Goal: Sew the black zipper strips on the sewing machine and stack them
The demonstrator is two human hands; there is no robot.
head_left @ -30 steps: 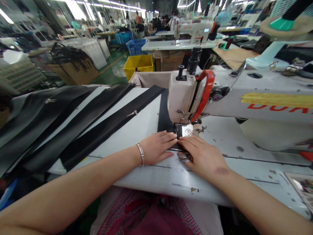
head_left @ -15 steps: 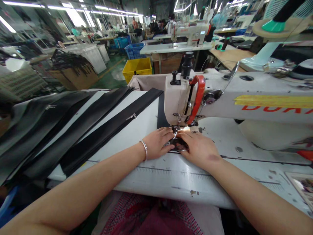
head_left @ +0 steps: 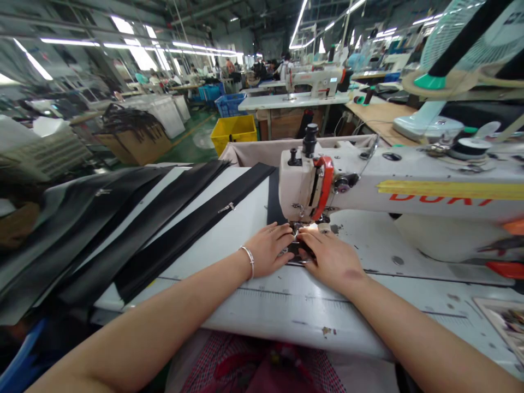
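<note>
My left hand (head_left: 270, 248) lies flat on the white sewing table (head_left: 229, 229), fingers stretched toward the needle, a silver bracelet on the wrist. My right hand (head_left: 329, 256) rests beside it, fingers extended and pressing down. Between their fingertips a narrow black fabric strip (head_left: 273, 199) runs under the presser foot of the white sewing machine (head_left: 311, 180) and away behind it. Both hands hold the strip's near end flat against the table; that end is mostly hidden by the fingers.
Long black zipper pieces (head_left: 172, 229) lie fanned across the table's left half. The machine's arm (head_left: 429, 188) spans the right side. A fan (head_left: 458, 49) stands at the upper right. Beyond are a yellow crate (head_left: 233, 128), blue crates, other sewing stations and distant people.
Both hands have slid forward, closer to the presser foot, with the strip's near end. The view has tilted up, showing more of the hall.
</note>
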